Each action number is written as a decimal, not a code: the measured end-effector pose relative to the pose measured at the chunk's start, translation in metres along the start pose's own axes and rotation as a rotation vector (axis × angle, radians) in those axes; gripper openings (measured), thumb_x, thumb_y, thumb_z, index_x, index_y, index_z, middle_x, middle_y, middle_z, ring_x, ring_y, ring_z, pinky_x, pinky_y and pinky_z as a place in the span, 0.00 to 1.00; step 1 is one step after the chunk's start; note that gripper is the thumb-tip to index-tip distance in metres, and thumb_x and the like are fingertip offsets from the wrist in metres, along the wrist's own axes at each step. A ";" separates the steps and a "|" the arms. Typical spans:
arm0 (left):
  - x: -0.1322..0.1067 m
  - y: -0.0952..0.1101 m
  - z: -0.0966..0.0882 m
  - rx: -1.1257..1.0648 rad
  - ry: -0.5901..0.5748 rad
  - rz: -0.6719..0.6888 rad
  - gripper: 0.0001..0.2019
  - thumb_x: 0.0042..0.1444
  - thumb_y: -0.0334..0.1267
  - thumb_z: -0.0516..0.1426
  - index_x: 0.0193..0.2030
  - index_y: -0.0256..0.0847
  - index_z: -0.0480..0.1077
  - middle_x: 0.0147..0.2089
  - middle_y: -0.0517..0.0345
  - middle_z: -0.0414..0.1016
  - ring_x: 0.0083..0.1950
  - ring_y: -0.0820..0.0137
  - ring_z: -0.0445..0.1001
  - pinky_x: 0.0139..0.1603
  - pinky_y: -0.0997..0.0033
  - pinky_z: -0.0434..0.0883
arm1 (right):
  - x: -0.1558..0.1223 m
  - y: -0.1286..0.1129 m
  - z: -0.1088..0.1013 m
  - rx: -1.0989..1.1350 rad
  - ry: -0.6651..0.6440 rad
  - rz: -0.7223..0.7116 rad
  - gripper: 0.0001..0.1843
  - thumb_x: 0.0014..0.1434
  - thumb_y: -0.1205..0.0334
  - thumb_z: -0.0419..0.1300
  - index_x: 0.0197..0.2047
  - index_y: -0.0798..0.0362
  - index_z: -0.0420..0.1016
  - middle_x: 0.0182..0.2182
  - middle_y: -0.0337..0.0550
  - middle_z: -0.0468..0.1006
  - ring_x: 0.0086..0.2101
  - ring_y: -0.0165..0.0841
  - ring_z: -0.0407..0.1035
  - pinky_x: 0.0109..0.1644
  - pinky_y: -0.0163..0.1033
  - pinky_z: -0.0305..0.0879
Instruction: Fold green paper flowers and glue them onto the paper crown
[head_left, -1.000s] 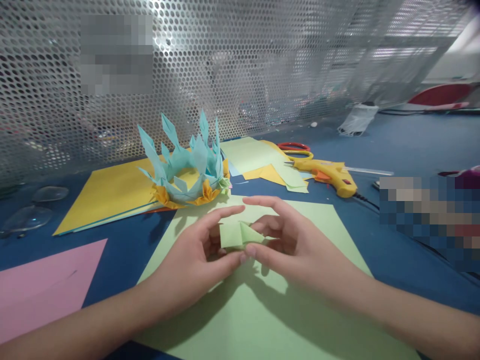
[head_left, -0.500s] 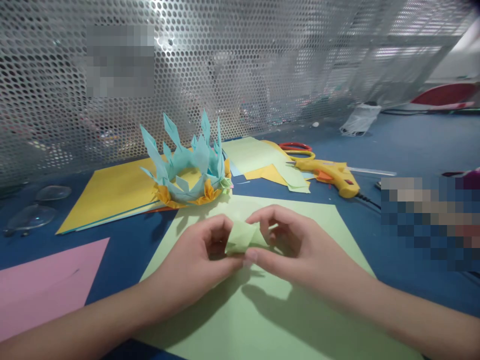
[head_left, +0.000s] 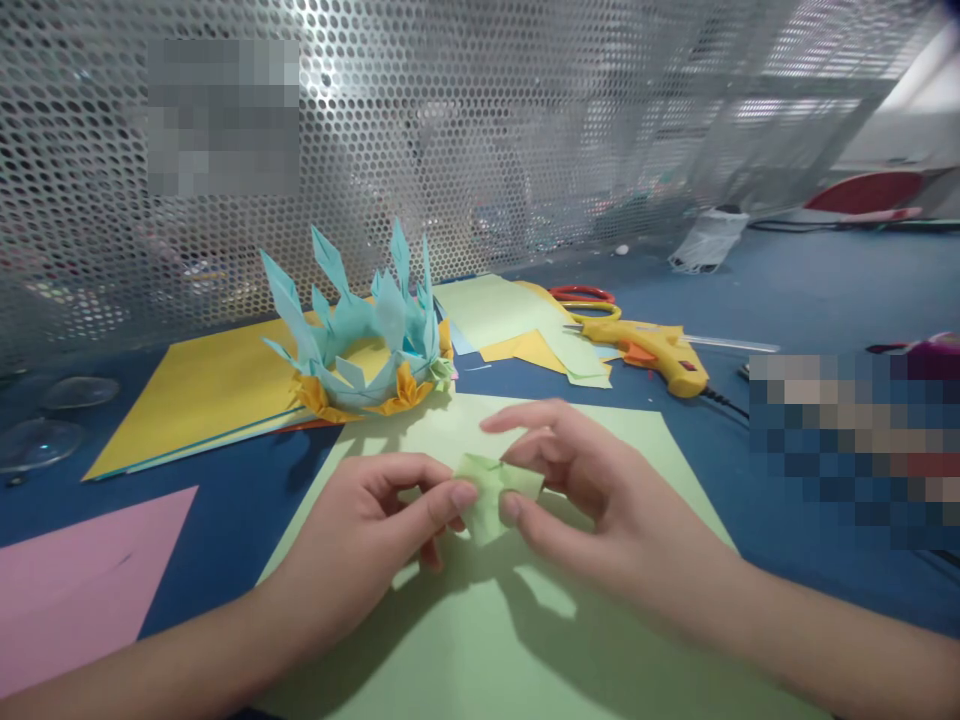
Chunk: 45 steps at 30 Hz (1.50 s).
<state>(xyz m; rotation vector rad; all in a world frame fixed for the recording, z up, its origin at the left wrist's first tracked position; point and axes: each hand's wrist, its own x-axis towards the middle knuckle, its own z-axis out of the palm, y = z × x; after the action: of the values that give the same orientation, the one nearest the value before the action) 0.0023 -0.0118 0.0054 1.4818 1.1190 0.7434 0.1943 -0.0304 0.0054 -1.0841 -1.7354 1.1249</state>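
Note:
A small folded piece of light green paper (head_left: pixel 491 492) is held between both hands, a little above a large light green sheet (head_left: pixel 465 640). My left hand (head_left: pixel 382 530) pinches its left edge between thumb and fingertips. On its right side, my right hand (head_left: pixel 574 480) grips it with the thumb in front, the index finger raised off the paper. The far fingers of the right hand are partly hidden behind the piece. Behind the hands stands a light blue paper crown (head_left: pixel 390 320) with tall pointed spikes and orange and green folded shapes round its base.
Yellow sheets (head_left: pixel 202 370) lie under the crown, a pink sheet (head_left: pixel 90 580) at left beside glasses (head_left: pixel 41 440). Right of the crown are paper scraps (head_left: pixel 525 345), scissors (head_left: pixel 592 308) and a yellow glue gun (head_left: pixel 667 355). A perforated metal panel (head_left: pixel 465 130) stands at the back.
The folded paper has been turned and now shows a different, more spread face. My left thumb has moved up onto its front, and my right index finger has lifted. The view has shifted slightly.

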 end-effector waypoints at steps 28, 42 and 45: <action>-0.007 0.000 0.006 0.098 0.183 0.173 0.02 0.46 0.32 0.64 0.27 0.42 0.79 0.24 0.62 0.77 0.25 0.75 0.71 0.23 0.84 0.70 | 0.001 0.002 0.005 -0.038 0.145 -0.067 0.06 0.54 0.66 0.64 0.29 0.50 0.71 0.36 0.39 0.74 0.37 0.30 0.73 0.37 0.32 0.72; -0.005 0.000 0.005 0.272 0.035 0.315 0.07 0.57 0.32 0.57 0.30 0.43 0.75 0.29 0.65 0.74 0.30 0.76 0.69 0.28 0.84 0.66 | 0.004 -0.002 0.006 0.020 0.127 0.007 0.07 0.50 0.65 0.67 0.25 0.51 0.72 0.31 0.38 0.72 0.31 0.27 0.69 0.34 0.31 0.69; -0.005 -0.001 0.006 0.229 -0.026 0.251 0.05 0.56 0.32 0.58 0.34 0.43 0.76 0.30 0.65 0.75 0.28 0.76 0.68 0.27 0.83 0.66 | 0.006 -0.004 0.007 0.047 0.125 0.083 0.06 0.51 0.65 0.65 0.25 0.51 0.72 0.29 0.37 0.74 0.30 0.27 0.69 0.33 0.30 0.68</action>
<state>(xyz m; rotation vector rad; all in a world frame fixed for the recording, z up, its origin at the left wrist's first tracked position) 0.0053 -0.0185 0.0039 1.8450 1.0353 0.7840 0.1850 -0.0278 0.0083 -1.1815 -1.5723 1.1177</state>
